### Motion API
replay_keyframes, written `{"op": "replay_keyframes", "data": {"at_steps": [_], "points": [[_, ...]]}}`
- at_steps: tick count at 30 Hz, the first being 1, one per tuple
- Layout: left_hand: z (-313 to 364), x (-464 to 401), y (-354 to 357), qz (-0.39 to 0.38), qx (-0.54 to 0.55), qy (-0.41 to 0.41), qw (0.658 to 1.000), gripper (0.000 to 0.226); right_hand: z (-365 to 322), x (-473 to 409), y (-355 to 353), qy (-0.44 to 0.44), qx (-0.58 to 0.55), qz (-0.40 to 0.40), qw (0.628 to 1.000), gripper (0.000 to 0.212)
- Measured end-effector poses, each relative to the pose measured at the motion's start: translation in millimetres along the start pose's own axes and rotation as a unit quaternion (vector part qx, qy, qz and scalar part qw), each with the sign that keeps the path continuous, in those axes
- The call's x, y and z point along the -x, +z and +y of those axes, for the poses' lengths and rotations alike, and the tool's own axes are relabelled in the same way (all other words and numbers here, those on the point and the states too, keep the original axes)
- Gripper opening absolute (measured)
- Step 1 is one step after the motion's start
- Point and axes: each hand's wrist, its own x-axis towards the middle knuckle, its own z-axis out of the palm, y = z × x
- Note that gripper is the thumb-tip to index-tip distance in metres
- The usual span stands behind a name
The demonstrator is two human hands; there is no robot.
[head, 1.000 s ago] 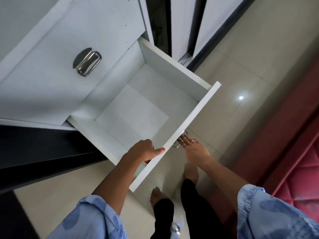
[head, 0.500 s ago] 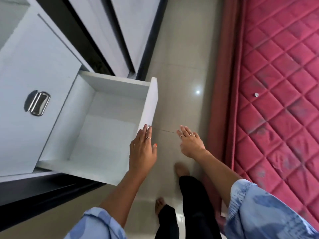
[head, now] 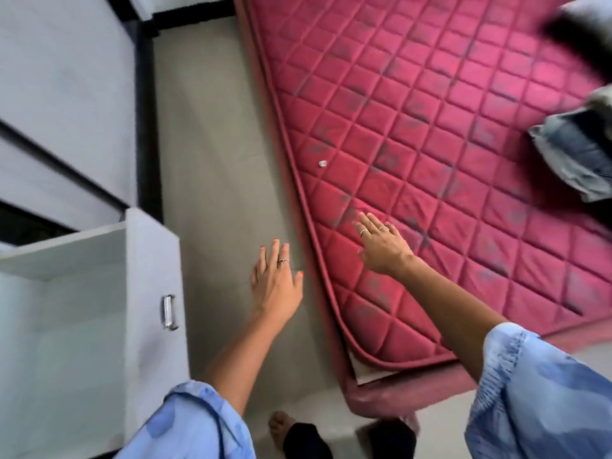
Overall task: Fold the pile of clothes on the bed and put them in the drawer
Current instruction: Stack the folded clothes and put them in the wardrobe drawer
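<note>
Clothes (head: 576, 154) lie in a blurred heap at the right edge of the bed (head: 430, 127), well apart from both hands. The left hand (head: 276, 283), which half a second ago rested on the drawer (head: 152, 276) front's top edge, now hangs over the floor (head: 212, 160) with fingers straight, holding nothing. The right hand (head: 381, 243), before over the floor, now reaches above the bed's near-left corner, fingers spread and empty. The drawer stays pulled open. No readable writing shows.
</note>
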Motion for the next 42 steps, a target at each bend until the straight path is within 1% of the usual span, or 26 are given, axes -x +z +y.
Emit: {"op": "replay_keyframes", "data": {"at_steps": [2,5,8,10,12,13,14,15,18,22,24,26,28,29,30,32,33,34,35,36,37,38,39,40,41,42], "points": [[48.2,-4.2,4.1,-0.007,-0.003,0.029,1.0,0.064,54.2,21.0,-10.7,0.04,-0.008,0.01,0.999,0.068],[113.4,-11.1,12.0,-0.024,-0.003,0.048,0.999,0.064,131.0,47.7,-12.6,0.081,-0.018,0.015,0.996,0.065],[179.1,-30.3,26.2,-0.025,0.009,0.045,0.999,0.063,210.7,64.5,-6.4,0.12,-0.033,0.005,0.992,0.067],[226.2,-43.3,44.2,-0.027,0.02,0.034,0.999,0.061,265.1,71.6,-2.4,0.144,-0.071,0.024,0.987,0.069],[272.8,-53.1,69.8,-0.061,0.034,0.008,0.998,0.059,318.1,82.5,1.4,0.153,-0.106,0.052,0.981,0.068],[282.1,-53.3,74.8,-0.087,0.043,-0.011,0.995,0.059,327.8,86.0,2.8,0.149,-0.112,0.07,0.98,0.067],[323.7,-57.5,94.6,-0.124,0.049,-0.021,0.991,0.06,369.1,101.9,7.7,0.158,-0.122,0.083,0.976,0.066],[341.6,-59.2,103.4,-0.152,0.064,-0.037,0.986,0.06,385.5,110.3,9.4,0.16,-0.123,0.116,0.972,0.065],[444.3,-66.6,125.8,-0.201,0.091,-0.043,0.974,0.059,475.0,146.7,6.2,0.18,-0.113,0.237,0.948,0.063],[571.9,-67.6,148.4,-0.235,0.148,0.021,0.96,0.058,591.9,187.4,-16.8,0.252,-0.111,0.332,0.902,0.063],[626.2,-66.8,159.1,-0.27,0.195,0.037,0.942,0.056,641.7,205.3,-23.4,0.312,-0.105,0.373,0.867,0.065],[673.9,-64.6,167.2,-0.311,0.241,0.044,0.918,0.046,686.8,220.8,-28.0,0.371,-0.13,0.392,0.832,0.067],[713.5,-64.4,174.3,-0.351,0.311,0.019,0.883,0.04,732.6,235.4,-27.3,0.426,-0.194,0.382,0.796,0.073],[730.1,-65.9,176.3,-0.376,0.343,-0.011,0.86,0.041,753.4,242.0,-26.9,0.446,-0.242,0.365,0.781,0.079],[745.1,-68.7,180.7,-0.402,0.361,-0.038,0.841,0.048,772.6,248.6,-26.8,0.46,-0.301,0.334,0.766,0.087],[768.7,-74.8,188.5,-0.435,0.372,-0.069,0.817,0.088,801.2,256.4,-27.1,0.461,-0.419,0.25,0.742,0.105],[779.3,-77.9,192.2,-0.446,0.372,-0.073,0.811,0.105,811.7,257.6,-24.8,0.455,-0.462,0.196,0.736,0.112],[789.7,-80.8,197.0,-0.459,0.37,-0.078,0.804,0.118,819.6,256.6,-20.4,0.452,-0.474,0.139,0.742,0.117],[798.9,-82.5,202.2,-0.471,0.365,-0.076,0.799,0.124,825.3,253.0,-13.5,0.446,-0.459,0.087,0.763,0.122],[808.2,-82.3,208.8,-0.477,0.36,-0.081,0.798,0.122,829.8,247.4,-6.5,0.439,-0.435,0.047,0.785,0.128],[814.5,-83.0,217.9,-0.48,0.359,-0.087,0.796,0.112,833.8,240.5,1.9,0.425,-0.416,0.027,0.803,0.135],[819.7,-82.3,226.3,-0.477,0.371,-0.095,0.791,0.094,836.4,233.3,12.0,0.422,-0.402,0.014,0.812,0.14],[823.0,-82.8,236.7,-0.468,0.383,-0.089,0.792,0.074,839.8,227.0,21.3,0.417,-0.396,0.013,0.818,0.139],[827.4,-80.7,241.5,-0.464,0.398,-0.09,0.786,0.061,843.0,221.9,28.7,0.417,-0.397,0.011,0.818,0.13],[829.3,-82.8,250.7,-0.47,0.411,-0.089,0.776,0.067,847.2,218.1,34.1,0.411,-0.403,0.016,0.817,0.119],[827.9,-88.3,269.2,-0.465,0.422,-0.087,0.773,0.081,850.6,215.7,36.8,0.41,-0.412,0.016,0.814,0.117]]}}
